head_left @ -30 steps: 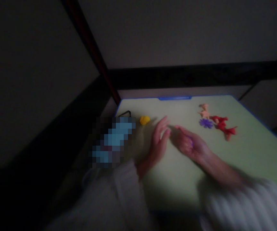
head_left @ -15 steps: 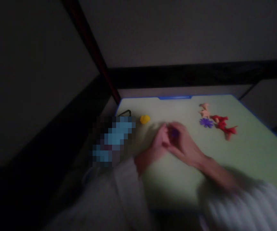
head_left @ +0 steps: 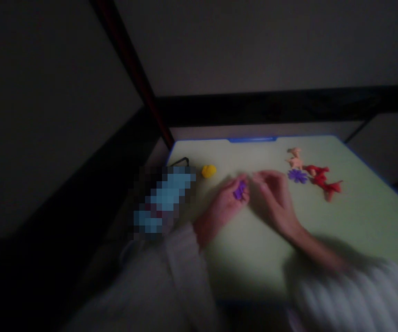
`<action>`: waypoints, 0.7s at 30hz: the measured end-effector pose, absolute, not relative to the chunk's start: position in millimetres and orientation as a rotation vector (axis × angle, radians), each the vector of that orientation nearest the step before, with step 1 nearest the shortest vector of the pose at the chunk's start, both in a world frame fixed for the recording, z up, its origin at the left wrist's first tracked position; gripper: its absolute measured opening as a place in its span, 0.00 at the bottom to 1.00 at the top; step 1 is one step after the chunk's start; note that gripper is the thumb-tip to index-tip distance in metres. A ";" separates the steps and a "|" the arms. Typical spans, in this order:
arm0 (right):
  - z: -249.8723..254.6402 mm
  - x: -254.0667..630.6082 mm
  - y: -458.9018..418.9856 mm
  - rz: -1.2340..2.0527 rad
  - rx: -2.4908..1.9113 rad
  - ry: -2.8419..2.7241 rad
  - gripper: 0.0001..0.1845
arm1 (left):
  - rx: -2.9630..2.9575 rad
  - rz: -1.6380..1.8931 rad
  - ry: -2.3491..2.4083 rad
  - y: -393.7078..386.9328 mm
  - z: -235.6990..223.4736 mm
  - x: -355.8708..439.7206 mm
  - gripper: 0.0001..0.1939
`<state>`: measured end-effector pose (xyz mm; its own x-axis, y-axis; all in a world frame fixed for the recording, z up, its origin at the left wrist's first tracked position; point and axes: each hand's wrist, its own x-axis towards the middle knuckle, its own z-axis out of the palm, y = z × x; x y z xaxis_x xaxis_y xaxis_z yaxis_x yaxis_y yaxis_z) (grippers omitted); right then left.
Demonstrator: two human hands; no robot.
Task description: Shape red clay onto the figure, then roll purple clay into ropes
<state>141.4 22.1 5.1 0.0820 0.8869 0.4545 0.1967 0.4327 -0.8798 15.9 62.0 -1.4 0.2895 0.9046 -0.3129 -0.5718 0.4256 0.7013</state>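
My left hand [head_left: 228, 198] is turned palm up over the table, its fingers curled round a purple lump that looks like modelling clay [head_left: 239, 190]. Just to the right, my right hand [head_left: 278, 196] is apart from it, with thumb and forefinger drawn together in a pinch. Anything between those fingertips is too small and blurred to make out. Beyond my left hand lies a yellow lump [head_left: 208, 171]. A purple flower-like piece [head_left: 297, 176] rests to the right of my right hand.
Beside the purple flower are red shaped pieces [head_left: 332, 188] and pale orange pieces [head_left: 295, 161]. The light-coloured table [head_left: 254, 272] has a blue rim. A blurred-out blue shape [head_left: 167, 196] is at its left edge, and a wall stands behind.
My right hand has drawn away to the right from my left hand, which it was touching. The purple lump in my left hand now shows more fully.
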 end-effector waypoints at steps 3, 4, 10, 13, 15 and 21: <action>2.4 143.4 30.1 0.792 -1.050 -1.255 0.10 | 0.453 1.012 0.766 65.0 -3.7 14.9 0.14; 1.9 144.2 32.2 0.824 -1.054 -1.215 0.10 | 0.439 1.003 0.765 64.7 -4.1 13.8 0.13; -0.3 147.4 37.8 0.926 -1.086 -1.149 0.09 | 0.393 0.993 0.755 57.4 -2.8 11.1 0.14; 0.6 147.0 38.3 0.960 -1.105 -1.146 0.10 | 0.381 1.009 0.755 59.6 -2.6 13.5 0.16; 2.0 146.8 38.3 0.983 -1.114 -1.141 0.11 | 0.378 1.021 0.757 62.6 -3.4 14.9 0.16; -1.6 145.7 38.6 1.135 -1.113 -1.082 0.12 | 0.404 1.057 0.748 66.9 -4.1 12.4 0.21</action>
<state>145.7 38.6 -1.6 0.1060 0.9920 0.0688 -0.1159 0.0810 -0.9900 12.4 66.9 -4.1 0.2823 0.8908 -0.3560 -0.6323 0.4519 0.6293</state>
